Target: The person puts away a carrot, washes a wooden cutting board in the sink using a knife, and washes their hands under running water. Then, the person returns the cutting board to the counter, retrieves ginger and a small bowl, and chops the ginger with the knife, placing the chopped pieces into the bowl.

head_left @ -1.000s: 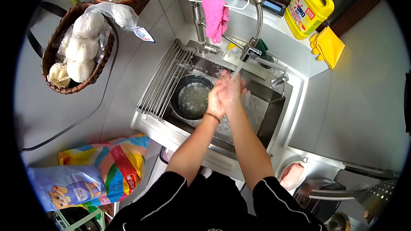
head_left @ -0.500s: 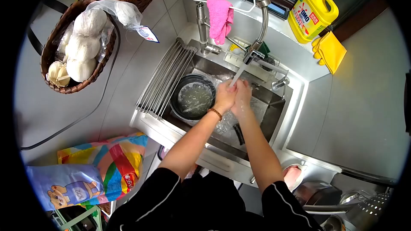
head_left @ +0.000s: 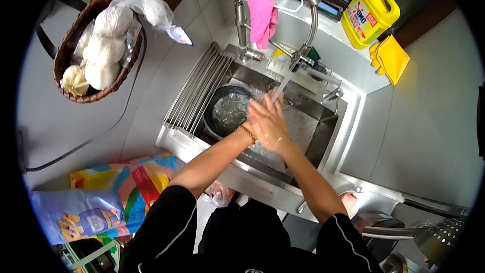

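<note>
Water runs from the faucet (head_left: 298, 63) onto my two hands above the metal sink (head_left: 316, 116). My right hand (head_left: 269, 124) lies over my left, its fingers spread and holding nothing. Beneath it, my left hand (head_left: 251, 125) is mostly covered, so its fingers cannot be made out; a beaded bracelet (head_left: 247, 134) circles that wrist. Just left of the hands, a dark round basin (head_left: 209, 116) of water stands in the sink, partly hidden by them.
A metal drying rack (head_left: 196, 93) spans the sink's left side. Baskets, one with garlic (head_left: 103, 50), hang at upper left. A pink cloth (head_left: 261, 20) hangs by the faucet. A yellow bottle (head_left: 366, 17) and yellow gloves (head_left: 390, 59) are at upper right. Colourful bags (head_left: 93, 217) lie lower left.
My right hand has moved left and down across my left hand, its fingers now spread. My left forearm reaches in at a flatter angle. The view has shifted slightly.
</note>
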Tool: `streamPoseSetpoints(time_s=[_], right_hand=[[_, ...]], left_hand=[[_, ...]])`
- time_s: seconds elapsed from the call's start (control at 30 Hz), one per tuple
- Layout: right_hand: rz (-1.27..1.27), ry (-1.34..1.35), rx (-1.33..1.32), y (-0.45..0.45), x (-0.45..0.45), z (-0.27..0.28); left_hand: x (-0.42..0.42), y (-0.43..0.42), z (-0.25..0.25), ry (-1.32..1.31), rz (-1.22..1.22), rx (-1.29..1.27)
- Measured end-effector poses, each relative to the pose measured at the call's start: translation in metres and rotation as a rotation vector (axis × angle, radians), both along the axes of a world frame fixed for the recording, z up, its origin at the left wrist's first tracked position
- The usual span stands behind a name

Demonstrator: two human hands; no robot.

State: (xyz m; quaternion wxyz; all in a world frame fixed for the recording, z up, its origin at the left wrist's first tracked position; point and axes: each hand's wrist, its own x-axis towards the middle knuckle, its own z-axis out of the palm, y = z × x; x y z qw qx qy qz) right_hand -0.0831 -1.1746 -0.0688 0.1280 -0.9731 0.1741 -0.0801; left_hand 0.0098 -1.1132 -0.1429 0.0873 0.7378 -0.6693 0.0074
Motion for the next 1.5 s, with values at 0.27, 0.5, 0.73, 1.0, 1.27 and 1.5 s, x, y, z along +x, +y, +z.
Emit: streamPoseSetpoints(time_s=[0.27, 0.5, 0.73, 1.0, 1.27, 1.5], right_hand=[[0.026, -0.273, 0.401, 0.016, 0.001, -0.041], [0.0, -0.636, 0.454, 0.0, -0.007, -0.048], [-0.092, -0.696, 0.592, 0.008, -0.003, -0.073], [-0.357, -0.922, 0.88, 0.012, 0.019, -0.071], [-0.858, -0.748, 1.794, -0.023, 0.073, -0.094], [-0.752, -0.822, 1.367, -0.081, 0.185, -0.124]], left_hand=[[0.01, -0.006, 0.005, 0.521, 0.283, 0.165], [0.001, -0.019, -0.022, 1.676, 0.424, -0.178], [-0.015, -0.026, 0.014, 2.306, 0.57, -0.067], [-0.004, -0.041, 0.054, 2.226, 0.905, -0.177], [0.025, -0.016, -0.053, 1.326, 0.5, -0.377], [0.01, 0.057, -0.073, 0.868, 0.718, -0.268]])
